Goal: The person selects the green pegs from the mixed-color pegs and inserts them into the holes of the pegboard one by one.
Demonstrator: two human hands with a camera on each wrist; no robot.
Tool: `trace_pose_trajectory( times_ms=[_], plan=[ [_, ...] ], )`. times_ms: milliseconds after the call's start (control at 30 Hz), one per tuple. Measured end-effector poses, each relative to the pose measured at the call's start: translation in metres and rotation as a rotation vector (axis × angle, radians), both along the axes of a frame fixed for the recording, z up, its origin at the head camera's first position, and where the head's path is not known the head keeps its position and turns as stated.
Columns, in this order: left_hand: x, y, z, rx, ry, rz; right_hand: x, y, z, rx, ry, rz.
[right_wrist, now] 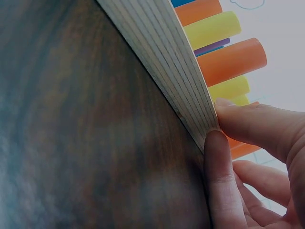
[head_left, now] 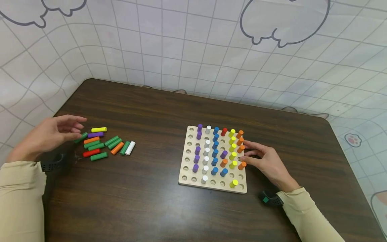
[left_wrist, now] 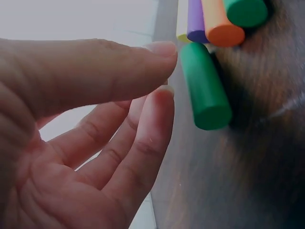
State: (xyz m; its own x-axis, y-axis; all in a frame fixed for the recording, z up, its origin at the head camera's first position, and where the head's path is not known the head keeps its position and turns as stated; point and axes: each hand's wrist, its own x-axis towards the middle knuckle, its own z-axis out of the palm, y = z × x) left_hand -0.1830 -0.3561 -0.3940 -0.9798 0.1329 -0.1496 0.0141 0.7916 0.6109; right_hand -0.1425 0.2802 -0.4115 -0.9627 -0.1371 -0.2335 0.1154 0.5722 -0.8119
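Observation:
My left hand (head_left: pixel 49 134) hovers at the left, beside a pile of loose coloured pegs, with nothing in its fingers. In the left wrist view its thumb and index fingertips are close together, slightly apart, and a green peg (left_wrist: pixel 206 88) lies just past them. My right hand (head_left: pixel 269 163) grips the right edge of a square wooden pegboard (head_left: pixel 189 173). The right wrist view shows the thumb at the board's upper edge and the index fingertip against its layered side (right_wrist: pixel 167 71). Upright purple, white, blue, red, yellow and orange pegs fill many of its holes.
The loose pile holds several green pegs, orange ones, a yellow peg (head_left: pixel 99 129), a purple peg (head_left: pixel 95 134), a red peg (head_left: pixel 92 153) and a white peg (head_left: pixel 130 148). Everything rests on a dark wooden table (head_left: pixel 136 201). A grid-patterned cloth (head_left: pixel 169 43) hangs behind it.

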Motion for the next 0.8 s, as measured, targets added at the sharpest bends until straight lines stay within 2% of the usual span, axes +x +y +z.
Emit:
trace_pose_trajectory(
  times_ms=[400,800],
  plan=[
    [-0.002,-0.009,-0.009,-0.075,-0.006,0.002,0.000,-0.001,-0.001,-0.012,-0.006,-0.004],
    [-0.004,-0.015,-0.010,-0.167,-0.076,0.024,0.000,0.001,-0.001,0.000,-0.003,-0.005]
  ],
)
